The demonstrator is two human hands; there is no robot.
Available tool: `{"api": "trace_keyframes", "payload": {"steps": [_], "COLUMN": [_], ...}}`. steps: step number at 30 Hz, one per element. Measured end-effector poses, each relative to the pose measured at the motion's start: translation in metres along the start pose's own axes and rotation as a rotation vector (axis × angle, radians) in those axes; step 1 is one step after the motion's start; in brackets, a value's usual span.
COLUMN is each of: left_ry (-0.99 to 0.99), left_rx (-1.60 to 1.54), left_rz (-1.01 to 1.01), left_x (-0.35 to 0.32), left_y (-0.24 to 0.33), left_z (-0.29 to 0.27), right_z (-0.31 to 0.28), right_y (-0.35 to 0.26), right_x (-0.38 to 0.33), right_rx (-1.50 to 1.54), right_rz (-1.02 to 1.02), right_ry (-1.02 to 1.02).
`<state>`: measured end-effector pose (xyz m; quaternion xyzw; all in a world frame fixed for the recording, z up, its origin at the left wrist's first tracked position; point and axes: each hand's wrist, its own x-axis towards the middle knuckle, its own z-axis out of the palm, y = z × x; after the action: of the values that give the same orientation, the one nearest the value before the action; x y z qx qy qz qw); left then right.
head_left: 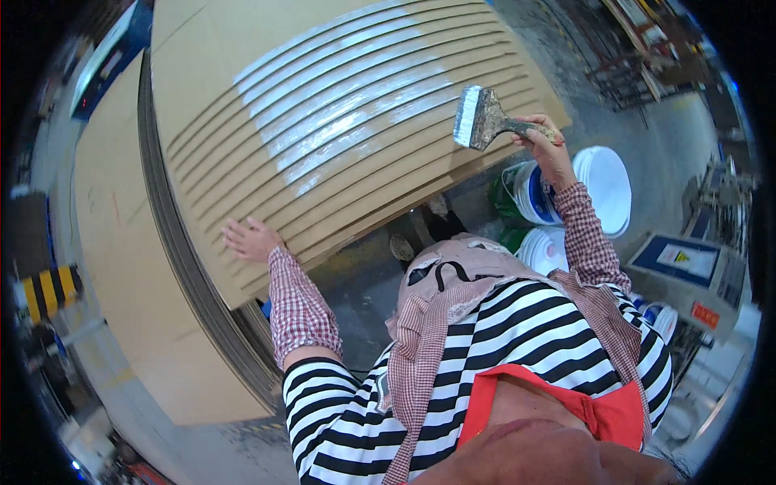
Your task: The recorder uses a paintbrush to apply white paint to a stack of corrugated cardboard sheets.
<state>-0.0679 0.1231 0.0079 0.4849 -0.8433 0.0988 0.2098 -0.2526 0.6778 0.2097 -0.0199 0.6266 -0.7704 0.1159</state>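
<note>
My right hand [549,152] grips the dark handle of a wide, flat brush [488,121], held up over the near right side of a fanned stack of cardboard sheets [380,190]. White bristles on the brush point left. The sheets overlap like steps, so each shows a narrow strip. A glossy, wet-looking white patch [339,105] runs across the middle of these strips. Toward the near left corner, my left hand [252,239] lies on the strips with its fingers spread and nothing held.
White buckets stand on the floor right of the stack, one open-looking bucket [605,192] nearest my right forearm. Beyond them is a grey machine box [683,271] with a warning label. Another tall cardboard stack [133,267] stands at left, near a yellow-black striped block [50,293].
</note>
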Motion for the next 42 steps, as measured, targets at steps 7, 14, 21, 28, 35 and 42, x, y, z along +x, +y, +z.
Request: {"api": "trace_keyframes", "payload": {"steps": [7,14,21,28,35,42], "left_ry": [0.089,-0.016,0.037,-0.412,-0.374,-0.415], "left_rx": [0.227,0.282,0.289,-0.248,-0.141,-0.16], "left_rz": [0.122,0.124,0.227,-0.174,-0.227,-0.573], "left_x": [-0.001,-0.02,-0.093,-0.165,-0.221,-0.215], "left_y": [-0.012,-0.036,-0.019,0.017,-0.013,-0.036], "left_z": [0.027,0.042,0.035,-0.025,-0.066,-0.03], "right_z": [-0.122,-0.245,-0.361,-0.419,-0.44,-0.517], "right_y": [-0.021,-0.001,0.069,0.162,0.229,0.212], "right_x": [-0.062,-0.106,-0.086,-0.03,-0.033,-0.047], "right_rx": [0.241,-0.096,-0.873,-1.094,-1.027,-0.679], "right_rz": [-0.084,-0.232,0.071,0.423,0.388,0.268], "right_ry": [0.319,0.894,0.711,0.538,0.514,0.427]}}
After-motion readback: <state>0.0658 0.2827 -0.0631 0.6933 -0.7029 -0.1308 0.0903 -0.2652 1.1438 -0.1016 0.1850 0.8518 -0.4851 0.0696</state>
